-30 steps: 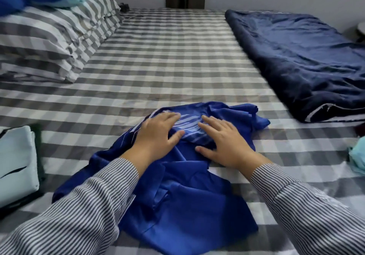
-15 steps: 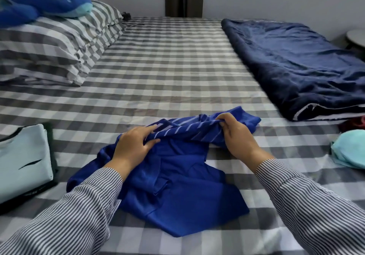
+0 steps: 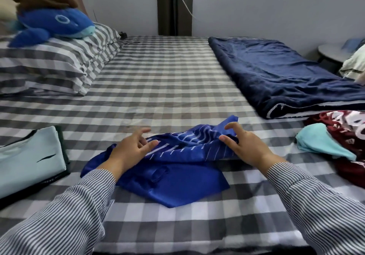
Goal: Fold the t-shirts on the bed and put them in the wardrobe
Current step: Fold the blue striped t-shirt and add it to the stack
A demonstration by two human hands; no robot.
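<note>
The blue t-shirt [image 3: 173, 167] lies crumpled on the near middle of the checked bed [image 3: 167, 88]. The left hand [image 3: 128, 148] and the right hand [image 3: 245, 146] are over it, fingers spread apart, gripping nothing. On the left lies a folded pale shirt [image 3: 27, 156] (its edge lettering is unreadable); on the right, a navy blanket [image 3: 280, 77] and a clothes pile [image 3: 335, 136].

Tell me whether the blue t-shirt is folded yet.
Not folded. The blue t-shirt lies crumpled on the bed, its striped part bunched between the left hand and right hand.
</note>
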